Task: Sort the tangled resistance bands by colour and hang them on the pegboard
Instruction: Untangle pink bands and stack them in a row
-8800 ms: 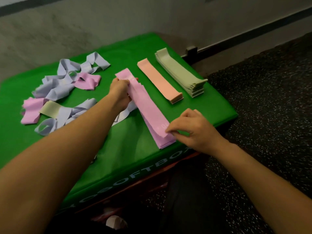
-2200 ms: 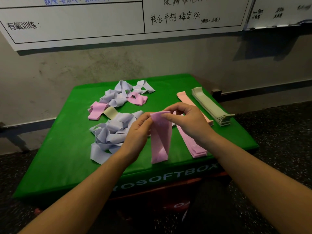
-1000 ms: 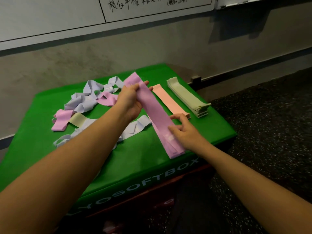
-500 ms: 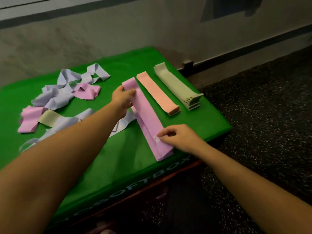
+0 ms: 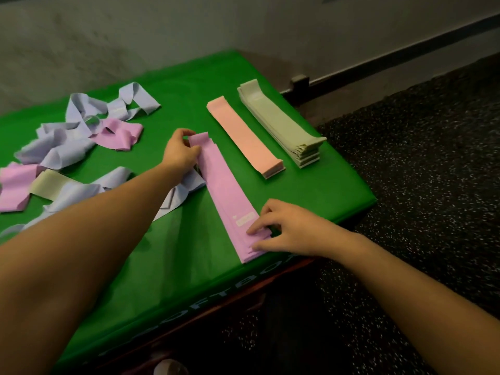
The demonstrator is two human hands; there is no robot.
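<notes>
A flat stack of pink bands [image 5: 226,190] lies diagonally on the green soft box [image 5: 184,104]. My left hand [image 5: 180,152] pinches the stack's far end, which curls up slightly. My right hand [image 5: 286,230] pinches the near end with thumb and fingertips. To the right lie a peach stack [image 5: 244,136] and a sage-green stack [image 5: 281,125], both neat and parallel. At the left sits a tangle of lilac bands [image 5: 67,136] mixed with loose pink bands [image 5: 119,133] and one pale yellow-green band [image 5: 50,185]. No pegboard is in view.
The box's front edge [image 5: 216,288] is close to the pink stack's near end. A grey wall [image 5: 162,31] runs behind the box. Dark speckled floor [image 5: 419,171] lies to the right and below.
The pink band held up between both hands a second ago now lies flat on top of the pink stack. Both hands came down with it and stay at its ends.
</notes>
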